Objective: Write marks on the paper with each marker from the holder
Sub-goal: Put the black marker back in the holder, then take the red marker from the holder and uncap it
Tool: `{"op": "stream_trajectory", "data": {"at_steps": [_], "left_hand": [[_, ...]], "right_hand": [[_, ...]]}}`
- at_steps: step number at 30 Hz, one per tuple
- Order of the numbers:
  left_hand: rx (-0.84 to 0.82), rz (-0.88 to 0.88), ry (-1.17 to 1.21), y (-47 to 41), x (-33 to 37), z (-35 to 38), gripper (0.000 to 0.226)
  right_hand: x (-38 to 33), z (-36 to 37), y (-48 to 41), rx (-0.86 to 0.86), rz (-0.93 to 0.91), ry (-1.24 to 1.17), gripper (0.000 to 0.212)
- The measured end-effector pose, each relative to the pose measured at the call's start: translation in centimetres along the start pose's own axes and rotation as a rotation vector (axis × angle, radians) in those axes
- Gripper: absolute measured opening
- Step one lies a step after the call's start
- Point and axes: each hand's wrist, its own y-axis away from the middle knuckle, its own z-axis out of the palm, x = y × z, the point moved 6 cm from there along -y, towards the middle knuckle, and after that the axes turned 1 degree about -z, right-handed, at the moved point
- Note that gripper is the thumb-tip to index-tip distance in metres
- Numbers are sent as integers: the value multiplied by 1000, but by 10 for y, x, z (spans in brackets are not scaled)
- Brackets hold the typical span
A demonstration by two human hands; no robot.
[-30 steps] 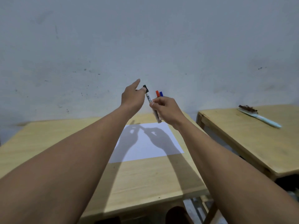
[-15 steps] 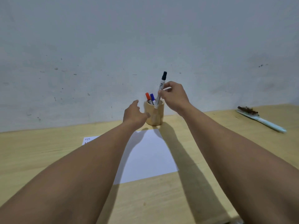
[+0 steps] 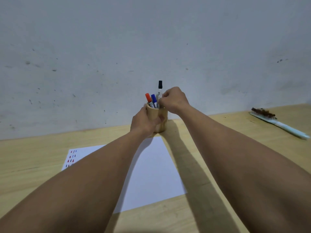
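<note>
since half a second ago the left hand (image 3: 145, 122) has closed in from short of the holder to wrap its side, and the black marker (image 3: 160, 91) has sunk lower into the cup, now standing nearly upright instead of leaning.

nearest, both forearms reach out over the desk (image 3: 218, 207), crossing the paper (image 3: 151, 174), which lies flat with small red, blue and black marks (image 3: 71, 158) in rows at its far left corner; much of the sheet is hidden under the left arm. beyond the paper's far edge stands the wooden holder (image 3: 161, 117), close to the wall. the left fingers are clamped around its left side, thumb across the front. the right hand (image 3: 174, 100) sits over the rim, fingers together, pinched on the black marker's barrel. the red marker (image 3: 148, 99) and the blue marker (image 3: 154, 100) lean left inside the cup. off to the right, well apart, lies a brush (image 3: 276, 122).

the step appears to be seating the black marker back in the holder. to do it well, keep the left grip firm so the light cup does not tip or slide, guide the barrel straight down clear of the two leaning markers, and let go only once it rests on the bottom.
</note>
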Motion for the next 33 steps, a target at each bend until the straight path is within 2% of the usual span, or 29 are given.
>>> {"op": "stream_trajectory", "data": {"at_steps": [6, 10, 15, 19, 25, 29, 33], "left_hand": [[5, 9, 30, -3, -4, 6, 56], [8, 16, 32, -6, -8, 6, 56], [6, 13, 13, -8, -8, 8, 53], [15, 5, 13, -10, -14, 7, 54], [42, 11, 23, -12, -15, 5, 53], [47, 13, 35, -10, -15, 5, 49], [56, 8, 10, -7, -12, 6, 47]], "right_hand": [[7, 7, -8, 2, 41, 99, 19], [5, 8, -11, 33, 38, 66, 9], [0, 10, -4, 43, -38, 47, 34], [-8, 18, 1, 10, -86, 34, 15], [-11, 26, -2, -24, -100, 71, 21], [-9, 23, -4, 12, -145, 85, 15], [-16, 11, -1, 63, -191, 35, 20]]}}
